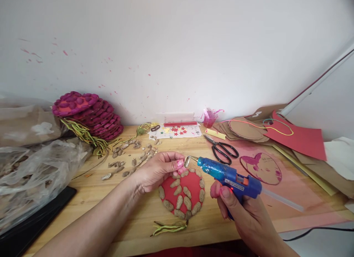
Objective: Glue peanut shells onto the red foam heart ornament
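Between the fingertips of my left hand is a peanut shell half, its hollow side toward the right. My right hand is wrapped round the handle of a blue glue gun. The metal nozzle of the gun is at the shell; whether they touch I cannot tell. Below both hands lies a red disc with peanut shells set around its edge and several more across its middle. A yellow-green yarn tassel hangs from its near edge, flat on the table.
Loose peanut shells lie scattered left of the disc. Behind them stands a stack of purple-studded discs. Black-handled scissors, a pink-stained cup and a cardboard heart are to the right. A plastic bag fills the left side.
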Action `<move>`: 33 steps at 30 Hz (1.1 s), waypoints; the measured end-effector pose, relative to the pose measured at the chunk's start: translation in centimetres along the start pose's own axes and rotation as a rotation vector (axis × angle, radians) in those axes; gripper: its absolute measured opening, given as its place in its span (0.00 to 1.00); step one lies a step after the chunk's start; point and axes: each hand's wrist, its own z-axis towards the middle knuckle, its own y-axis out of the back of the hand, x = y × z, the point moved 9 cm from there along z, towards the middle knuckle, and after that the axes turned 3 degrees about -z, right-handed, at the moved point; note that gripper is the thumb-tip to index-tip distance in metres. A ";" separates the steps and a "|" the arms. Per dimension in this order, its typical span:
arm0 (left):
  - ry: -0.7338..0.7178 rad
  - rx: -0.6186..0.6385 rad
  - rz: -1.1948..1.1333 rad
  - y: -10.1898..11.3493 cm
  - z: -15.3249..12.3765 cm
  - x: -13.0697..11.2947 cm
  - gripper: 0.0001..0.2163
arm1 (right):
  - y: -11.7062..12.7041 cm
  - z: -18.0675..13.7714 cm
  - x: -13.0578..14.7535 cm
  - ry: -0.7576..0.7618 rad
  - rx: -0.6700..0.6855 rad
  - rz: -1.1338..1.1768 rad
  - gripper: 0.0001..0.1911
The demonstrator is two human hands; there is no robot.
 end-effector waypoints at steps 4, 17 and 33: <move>0.001 0.003 0.008 0.0 0.0 0.0 0.17 | 0.0 0.1 0.2 -0.002 0.002 -0.002 0.14; -0.005 0.020 0.020 -0.2 0.0 0.0 0.16 | 0.1 0.2 -0.2 -0.008 -0.026 -0.035 0.15; -0.009 0.009 0.015 -0.1 -0.1 -0.1 0.15 | 0.5 0.0 0.3 0.015 -0.062 -0.053 0.16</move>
